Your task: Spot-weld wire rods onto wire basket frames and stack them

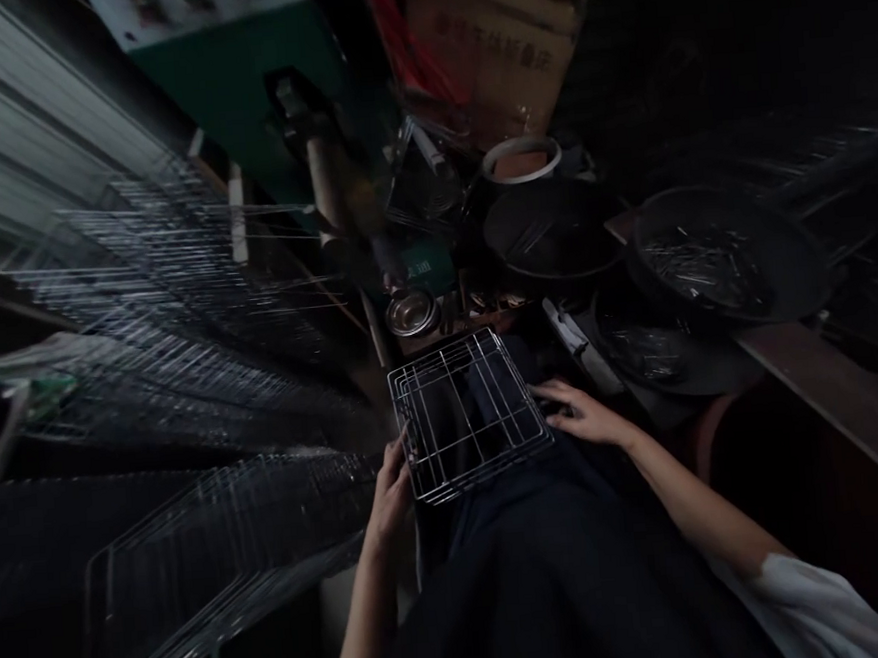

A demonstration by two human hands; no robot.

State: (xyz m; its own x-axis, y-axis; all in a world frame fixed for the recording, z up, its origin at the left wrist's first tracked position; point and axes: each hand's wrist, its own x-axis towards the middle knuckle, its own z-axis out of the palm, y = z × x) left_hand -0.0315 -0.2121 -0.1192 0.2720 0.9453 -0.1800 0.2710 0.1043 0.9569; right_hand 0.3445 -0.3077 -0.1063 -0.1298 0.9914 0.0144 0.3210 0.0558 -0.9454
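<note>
A rectangular metal wire rack, with several rims close together, rests over my lap on dark clothing. At its left edge, my left hand is closed around the side wires, the fingertips partly hidden. My right hand is by the opposite edge, its fingers stretched towards the wires and spread apart. The fingertips come up to the rack's side, but whether they press on it I cannot tell. Just beyond the rack sits a small round metal bowl.
Wire racks stand stacked on the left, with more wire frames below. On the right are a wide dark basin of small metal pieces and a dark round pan. A green machine and cardboard box stand behind.
</note>
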